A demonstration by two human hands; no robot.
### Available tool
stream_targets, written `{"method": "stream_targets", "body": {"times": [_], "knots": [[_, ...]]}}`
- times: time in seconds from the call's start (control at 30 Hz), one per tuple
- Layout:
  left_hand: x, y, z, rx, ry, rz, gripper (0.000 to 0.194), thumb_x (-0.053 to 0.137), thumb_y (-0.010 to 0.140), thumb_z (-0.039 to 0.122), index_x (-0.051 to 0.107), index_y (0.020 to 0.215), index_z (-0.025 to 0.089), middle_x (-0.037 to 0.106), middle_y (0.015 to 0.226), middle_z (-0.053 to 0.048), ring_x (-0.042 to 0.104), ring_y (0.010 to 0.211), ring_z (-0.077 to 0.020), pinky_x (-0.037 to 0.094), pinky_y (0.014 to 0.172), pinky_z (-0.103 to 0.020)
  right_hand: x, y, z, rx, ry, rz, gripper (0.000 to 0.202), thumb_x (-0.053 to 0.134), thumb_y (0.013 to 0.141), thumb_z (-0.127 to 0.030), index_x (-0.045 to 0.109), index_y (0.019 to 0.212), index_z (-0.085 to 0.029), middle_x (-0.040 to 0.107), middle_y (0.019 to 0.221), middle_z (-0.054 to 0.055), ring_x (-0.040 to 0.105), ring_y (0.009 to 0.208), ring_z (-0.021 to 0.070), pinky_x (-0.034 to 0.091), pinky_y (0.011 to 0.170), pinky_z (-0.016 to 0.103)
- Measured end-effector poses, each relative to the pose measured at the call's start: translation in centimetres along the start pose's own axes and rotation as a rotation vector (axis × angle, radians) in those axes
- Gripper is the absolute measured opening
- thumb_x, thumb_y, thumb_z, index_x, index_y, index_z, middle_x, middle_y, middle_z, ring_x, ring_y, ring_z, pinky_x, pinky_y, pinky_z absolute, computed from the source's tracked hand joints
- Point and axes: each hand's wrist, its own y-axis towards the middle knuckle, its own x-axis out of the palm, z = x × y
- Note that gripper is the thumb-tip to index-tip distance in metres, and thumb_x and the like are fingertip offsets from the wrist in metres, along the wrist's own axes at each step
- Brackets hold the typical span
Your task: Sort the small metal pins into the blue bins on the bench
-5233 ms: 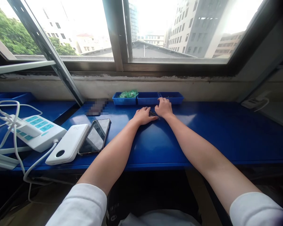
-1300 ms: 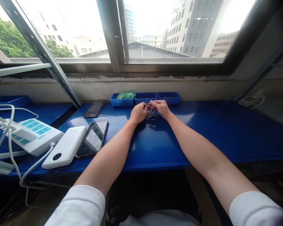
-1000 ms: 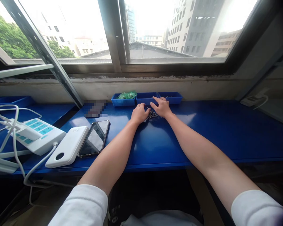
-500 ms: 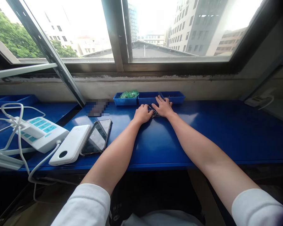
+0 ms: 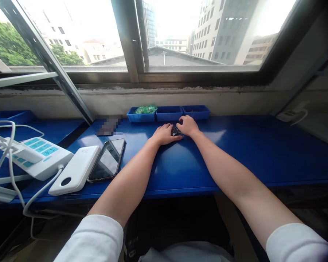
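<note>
A small heap of thin metal pieces (image 5: pixel 176 131), like nails or screws, lies on the blue tabletop between my two hands. My left hand (image 5: pixel 163 134) rests flat against the left side of the heap. Its thumb stretches along the near edge and its fingers lie beyond. On the other side, my right hand (image 5: pixel 189 126) is bent over with thumb and forefinger apart at the heap's right edge; nothing shows in it. Just behind the hands stand the middle blue bin (image 5: pixel 169 115) and the right blue bin (image 5: pixel 196 115), which has a few thin pieces inside.
The left blue bin (image 5: pixel 140 117) holds green plastic packaging (image 5: pixel 146 109). A phone (image 5: pixel 107 160), a white power bank (image 5: pixel 74 171) and a power strip (image 5: pixel 42 156) with looping cables lie at left. A metal shelf post (image 5: pixel 68 85) rises there. The window is behind the table (image 5: pixel 186 171).
My right hand has drawn back from the bins, its fingers now bent. My left hand has spread its thumb along the heap's near side. The view has shifted slightly.
</note>
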Motion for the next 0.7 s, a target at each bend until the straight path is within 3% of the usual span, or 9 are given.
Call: {"method": "stream_targets", "body": {"times": [0.17, 0.4, 0.7], "knots": [[0.2, 0.2, -0.2, 0.016, -0.022, 0.006, 0.071, 0.046, 0.074, 0.071, 0.051, 0.122, 0.019, 0.053, 0.13, -0.012, 0.042, 0.125, -0.031, 0.035, 0.098, -0.037, 0.6, 0.1, 0.4, -0.01, 0.021, -0.168, 0.031, 0.055, 0.078, -0.04, 0.069, 0.094, -0.017, 0.064, 0.104, 0.012, 0.06, 0.093, 0.0253, 0.045, 0.079, 0.032], [0.3, 0.5, -0.9, 0.008, -0.075, 0.017, 0.065, 0.05, 0.072, 0.07, 0.055, 0.117, 0.022, 0.063, 0.112, -0.009, 0.052, 0.111, -0.0306, 0.043, 0.085, -0.034, 1.2, 0.4, 0.5, -0.066, 0.098, -0.189, 0.02, 0.055, 0.077, -0.035, 0.068, 0.081, -0.02, 0.069, 0.089, 0.005, 0.062, 0.083, 0.0203, 0.044, 0.071, 0.028], [0.2, 0.5, -0.8, -0.038, -0.074, 0.017, 0.064, 0.052, 0.072, 0.068, 0.056, 0.115, 0.02, 0.062, 0.109, -0.011, 0.059, 0.096, -0.0287, 0.045, 0.075, -0.032, 1.1, 0.2, 0.5, -0.058, 0.171, -0.202, 0.018, 0.058, 0.077, -0.034, 0.068, 0.084, -0.021, 0.069, 0.093, 0.004, 0.062, 0.085, 0.0183, 0.045, 0.072, 0.026]]}}
